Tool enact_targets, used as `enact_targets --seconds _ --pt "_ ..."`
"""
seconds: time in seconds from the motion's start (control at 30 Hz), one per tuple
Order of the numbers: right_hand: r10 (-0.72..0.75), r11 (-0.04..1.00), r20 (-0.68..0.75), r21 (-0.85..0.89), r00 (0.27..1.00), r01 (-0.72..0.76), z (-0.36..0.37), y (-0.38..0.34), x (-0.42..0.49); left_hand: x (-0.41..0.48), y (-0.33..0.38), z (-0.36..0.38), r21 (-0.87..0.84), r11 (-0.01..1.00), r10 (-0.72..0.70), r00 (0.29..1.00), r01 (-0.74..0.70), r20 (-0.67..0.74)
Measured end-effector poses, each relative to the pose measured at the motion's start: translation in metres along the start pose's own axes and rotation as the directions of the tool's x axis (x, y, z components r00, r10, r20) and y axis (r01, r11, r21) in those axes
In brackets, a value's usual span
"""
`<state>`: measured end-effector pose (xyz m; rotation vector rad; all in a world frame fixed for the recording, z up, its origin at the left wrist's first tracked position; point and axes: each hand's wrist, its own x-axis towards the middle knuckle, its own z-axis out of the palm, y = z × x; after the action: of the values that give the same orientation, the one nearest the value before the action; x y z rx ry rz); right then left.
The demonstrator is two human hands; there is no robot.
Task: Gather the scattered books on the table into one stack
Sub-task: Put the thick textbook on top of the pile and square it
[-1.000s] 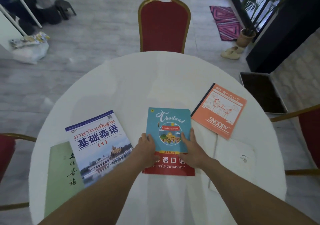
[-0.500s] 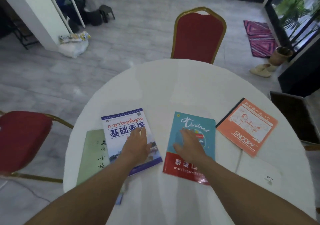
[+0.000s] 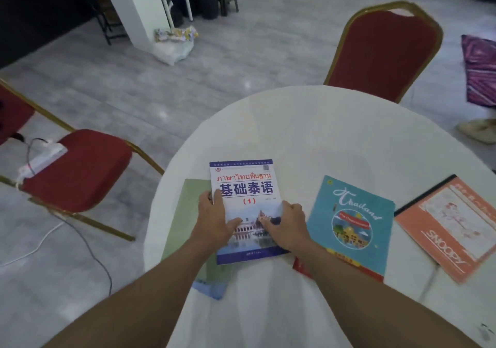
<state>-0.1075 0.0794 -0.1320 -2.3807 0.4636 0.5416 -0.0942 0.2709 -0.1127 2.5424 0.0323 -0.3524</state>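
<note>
Both hands are on the white-and-blue textbook [image 3: 245, 208], which lies on the round white surface [image 3: 308, 133] overlapping a pale green book [image 3: 185, 213]. The left hand [image 3: 214, 220] clasps its left edge, fingers curled under or against the side and thumb on the cover. The right hand [image 3: 285, 224] presses on the lower right of the cover with fingers bent at the edge; whether they have got beneath it is hard to say from this angle.

The step in hand looks like taking up this textbook as the next piece of the stack. Just to its right lies the teal Thailand book [image 3: 354, 224] (partly under the right forearm), and beyond that the orange Snoopy notebook [image 3: 445, 229], the two nearly touching at a corner.

The next move calls for lifting the textbook clear of the green book and squaring it onto whichever book serves as the base, then bringing over the rest.
</note>
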Motion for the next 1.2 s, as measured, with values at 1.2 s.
enact_targets --seconds 1.2 --pt "0.501 0.309 -0.062 0.945 0.863 -0.111 -0.172 0.159 -0.069 0.009 0.263 0.058 -0.370 0.803 0.543 0.830 -0.467 0.129"
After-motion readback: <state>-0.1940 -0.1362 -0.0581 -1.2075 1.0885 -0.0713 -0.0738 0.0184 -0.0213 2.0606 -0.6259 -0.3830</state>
